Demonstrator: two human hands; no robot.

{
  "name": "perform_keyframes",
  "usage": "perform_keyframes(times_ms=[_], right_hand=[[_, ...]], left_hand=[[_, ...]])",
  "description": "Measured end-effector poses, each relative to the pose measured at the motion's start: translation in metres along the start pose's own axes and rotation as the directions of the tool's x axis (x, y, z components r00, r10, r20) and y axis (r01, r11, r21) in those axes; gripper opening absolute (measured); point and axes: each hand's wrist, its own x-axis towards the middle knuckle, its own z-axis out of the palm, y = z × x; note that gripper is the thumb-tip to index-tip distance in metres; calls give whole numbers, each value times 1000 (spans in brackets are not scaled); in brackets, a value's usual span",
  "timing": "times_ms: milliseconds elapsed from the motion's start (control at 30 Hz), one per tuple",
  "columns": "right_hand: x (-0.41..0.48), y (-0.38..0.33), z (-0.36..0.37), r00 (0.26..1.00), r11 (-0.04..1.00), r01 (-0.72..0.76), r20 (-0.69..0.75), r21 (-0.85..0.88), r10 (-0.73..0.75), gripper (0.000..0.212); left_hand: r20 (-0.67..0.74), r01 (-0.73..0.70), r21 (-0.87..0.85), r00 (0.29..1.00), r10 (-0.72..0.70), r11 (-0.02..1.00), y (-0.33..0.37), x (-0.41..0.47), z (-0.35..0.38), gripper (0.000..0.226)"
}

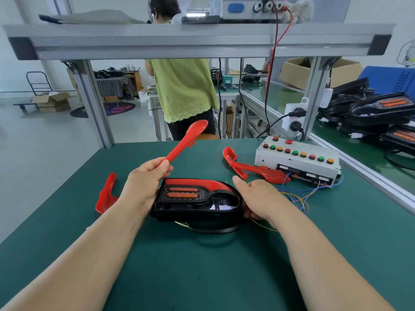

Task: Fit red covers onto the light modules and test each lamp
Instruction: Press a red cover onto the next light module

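A black light module [197, 202] with two orange strips and a red cover along its far edge lies on the green mat [202, 265]. My left hand [143, 182] pinches the near end of a long red cover [187, 140], which angles up and away over the module. My right hand [260, 198] grips the module's rounded right end. Another red cover [105, 194] lies to the left of my left hand. Two more red covers [253, 170] lie behind my right hand.
A white test box [298, 162] with coloured buttons stands at the back right, thin coloured wires [298, 197] trailing from it. Assembled black lamps [381, 113] are piled on the right bench. A person in a green top [184, 90] stands beyond the table.
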Motion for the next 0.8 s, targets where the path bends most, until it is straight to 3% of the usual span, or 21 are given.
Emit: perform_keyframes(times_ms=[100,267,433,567,667,800], right_hand=[[2,5,1,995,944,-104,38,314,97,52],[4,5,4,984,823,-163,149,544,97,32],[4,-2,8,976,623,-190,215,759,36,39],[1,-6,12,951,462,-286,308,839,30,43],[3,-6,13,960,370,-271,276,889,40,41],[6,-4,10,973,301,-228,229,926,34,43]], left_hand=[[-20,-3,-16,1000,3,1000,-4,5,-2,9],[-31,-63,-24,998,63,998,-6,7,-6,11],[-39,-172,-2,984,171,985,-4,-1,-5,15],[-41,-205,15,978,206,979,-2,-7,0,21],[-3,-220,41,975,220,975,-2,-10,4,23],[82,-389,205,921,380,898,8,-9,0,32]])
